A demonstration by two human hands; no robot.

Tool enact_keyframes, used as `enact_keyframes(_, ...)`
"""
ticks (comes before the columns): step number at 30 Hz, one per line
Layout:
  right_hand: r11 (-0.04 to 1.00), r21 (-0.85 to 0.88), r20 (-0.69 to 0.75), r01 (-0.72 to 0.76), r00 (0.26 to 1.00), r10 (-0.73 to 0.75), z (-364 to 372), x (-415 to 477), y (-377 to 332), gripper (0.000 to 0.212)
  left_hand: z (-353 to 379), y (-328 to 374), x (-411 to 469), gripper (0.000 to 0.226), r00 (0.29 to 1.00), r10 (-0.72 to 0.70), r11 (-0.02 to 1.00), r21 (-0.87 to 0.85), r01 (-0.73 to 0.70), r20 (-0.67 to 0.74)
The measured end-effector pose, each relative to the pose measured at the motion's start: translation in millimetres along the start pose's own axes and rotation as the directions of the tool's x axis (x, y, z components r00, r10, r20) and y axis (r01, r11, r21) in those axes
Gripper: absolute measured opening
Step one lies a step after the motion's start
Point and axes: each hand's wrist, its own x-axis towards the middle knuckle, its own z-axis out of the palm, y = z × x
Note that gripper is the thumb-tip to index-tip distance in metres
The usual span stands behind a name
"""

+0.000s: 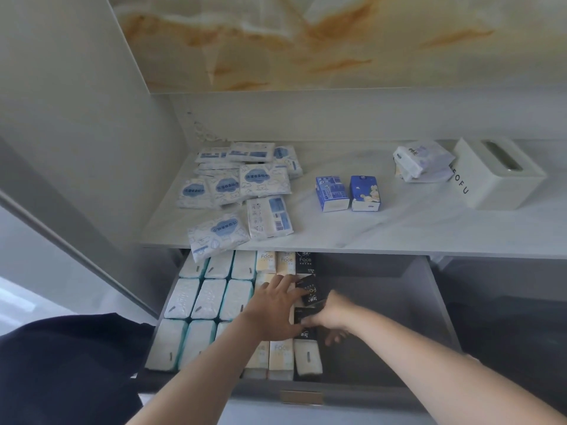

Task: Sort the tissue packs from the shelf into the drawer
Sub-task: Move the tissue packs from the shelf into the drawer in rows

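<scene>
The grey drawer [399, 302] stands pulled out below the marble shelf [368, 228]. Its left part holds rows of white packs [208, 299], then cream packs [280, 357], then a column of black packs [306, 262]. My left hand [273, 308] lies flat with straight fingers on the cream and black packs. My right hand [331, 314] grips a black pack [303, 315] in that column. On the shelf lie several flat white-and-blue packs [242, 185], two small blue packs [348, 193] and a purple-white bundle [422, 161].
A white tissue box [494, 176] lettered "LEOFU" stands at the shelf's right end. One flat pack [214, 237] overhangs the shelf's front edge above the drawer. The drawer's right half is bare grey floor. A dark cloth [67, 369] fills the lower left.
</scene>
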Motion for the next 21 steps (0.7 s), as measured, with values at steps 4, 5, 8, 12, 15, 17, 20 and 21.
enact_keyframes(4, 0.981, -0.175, -0.124, 0.078, 0.987, -0.1, -7.7, -7.4, -1.9, 0.063, 1.5, 2.2, 2.2, 0.079, 1.0, -0.006, 0.999, 0.052, 0.005, 0.02)
enact_keyframes(5, 0.967, -0.219, -0.119, 0.132, 0.98, -0.161, -8.1, -7.5, -2.9, 0.05, 1.7, 2.3, 2.6, 0.079, 1.0, -0.014, 0.999, 0.048, 0.013, 0.018)
enact_keyframes(8, 0.943, -0.261, -0.037, 0.208, 0.974, -0.225, -6.8, -10.4, -6.4, 0.026, 2.8, 1.5, 2.4, 0.075, 1.0, -0.021, 1.0, 0.011, 0.021, 0.006)
enact_keyframes(12, 0.927, -0.293, -0.036, 0.236, 0.966, -0.257, -7.4, -8.7, -5.3, 0.013, 4.7, 1.2, 1.4, 0.09, 0.998, 0.017, 0.997, 0.078, -0.022, 0.066)
enact_keyframes(15, 0.941, -0.192, -0.066, 0.279, 0.953, -0.297, -7.8, -6.1, -3.8, 0.034, 7.7, 1.0, 2.3, 0.097, 0.997, 0.01, 0.992, 0.126, -0.02, 0.077)
enact_keyframes(17, 0.945, -0.15, -0.084, 0.29, 0.949, -0.304, -7.5, -2.6, -2.7, 0.057, 8.8, 0.5, 3.7, 0.096, 0.999, -0.012, 0.995, 0.101, 0.006, 0.053)
enact_keyframes(20, 0.952, -0.17, -0.029, 0.254, 0.964, -0.263, -9.2, -3.4, -3.1, 0.077, 7.6, 1.3, 5.6, 0.098, 0.997, -0.021, 0.996, 0.088, 0.015, 0.068)
enact_keyframes(21, 0.949, -0.181, -0.021, 0.259, 0.963, -0.267, -10.7, -4.4, -2.7, 0.076, 6.0, 1.2, 6.2, 0.099, 0.996, -0.023, 0.996, 0.082, 0.016, 0.086)
